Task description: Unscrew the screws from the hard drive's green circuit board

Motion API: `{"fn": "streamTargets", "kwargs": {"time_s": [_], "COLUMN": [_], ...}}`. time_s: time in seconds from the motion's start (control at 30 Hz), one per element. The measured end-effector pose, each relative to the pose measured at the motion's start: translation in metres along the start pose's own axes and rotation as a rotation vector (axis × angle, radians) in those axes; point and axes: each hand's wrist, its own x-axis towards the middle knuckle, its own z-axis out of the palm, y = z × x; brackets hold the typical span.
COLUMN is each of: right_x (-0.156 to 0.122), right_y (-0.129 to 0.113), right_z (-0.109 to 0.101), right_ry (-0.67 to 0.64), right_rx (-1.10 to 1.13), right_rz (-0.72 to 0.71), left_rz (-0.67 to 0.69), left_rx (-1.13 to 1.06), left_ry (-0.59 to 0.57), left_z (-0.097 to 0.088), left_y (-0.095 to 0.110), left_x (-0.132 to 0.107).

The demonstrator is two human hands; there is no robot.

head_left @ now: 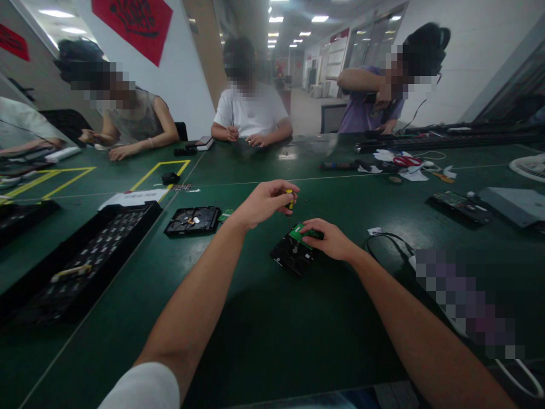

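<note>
My left hand (272,201) is closed round the yellow and black handle of a screwdriver (290,203), held upright. Its thin shaft points down at the far edge of a black hard drive (286,254) lying on the table; whether the tip sits in a screw is too small to tell. A green circuit board (297,233) shows on the drive's far part. From the right, my right hand (327,238) grips the drive, fingers bent over the board and its side. Left of my hands lies another hard drive (192,220), with a green board (226,215) beside it.
A long black tray (91,261) stands on the green table at left. To the right are another drive (460,208), a grey box (513,205) and a cable (383,234). Several people sit across; a red-handled tool (406,162) lies among papers and a power driver (338,166).
</note>
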Motion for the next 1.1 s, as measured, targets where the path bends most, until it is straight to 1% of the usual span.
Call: {"fn": "streamTargets", "kwargs": {"time_s": [0.17,0.27,0.37,0.47,0.67,0.73,0.8,0.9,0.97,1.03,1.1], "right_x": [-0.0005,-0.0008,-0.0008,-0.0003,-0.0004,-0.0005,-0.0006,-0.0005,-0.0004,-0.0003,-0.0002], "right_y": [0.001,0.0019,0.0024,0.0028,0.0044,0.0052,0.0057,0.0058,0.0052,0.0045,0.004], "right_z": [0.0,-0.0001,-0.0001,0.0004,0.0019,0.0019,0.0017,0.0012,0.0009,0.0007,0.0005], "right_ry": [0.004,-0.003,-0.004,0.001,0.01,0.005,0.004,0.008,0.006,0.004,0.004], "right_rx": [0.014,0.018,0.027,0.027,0.024,0.023,0.024,0.027,0.026,0.026,0.023], "right_rz": [-0.026,-0.026,-0.035,-0.043,-0.043,-0.039,-0.036,-0.044,-0.051,-0.05,-0.045], "left_rz": [0.065,0.092,0.082,0.05,-0.044,-0.058,-0.038,0.028,0.059,0.068,0.065], "left_rx": [0.229,0.264,0.204,0.112,-0.05,-0.061,-0.001,0.174,0.271,0.292,0.238], "left_ry": [0.07,0.035,-0.035,-0.08,-0.08,-0.071,-0.042,0.013,0.029,0.018,-0.007], "left_z": [0.0002,0.0025,0.0036,0.0033,0.0015,0.0008,0.0005,0.0011,0.002,0.0031,0.0041], "left_y": [0.0008,0.0008,0.0006,0.001,0.0031,0.0029,0.0022,0.0006,-0.0004,-0.0015,-0.0027], "left_x": [-0.0015,-0.0008,-0.0002,-0.0006,-0.0019,-0.0019,-0.0014,-0.0003,0.0003,0.0008,0.001]}}
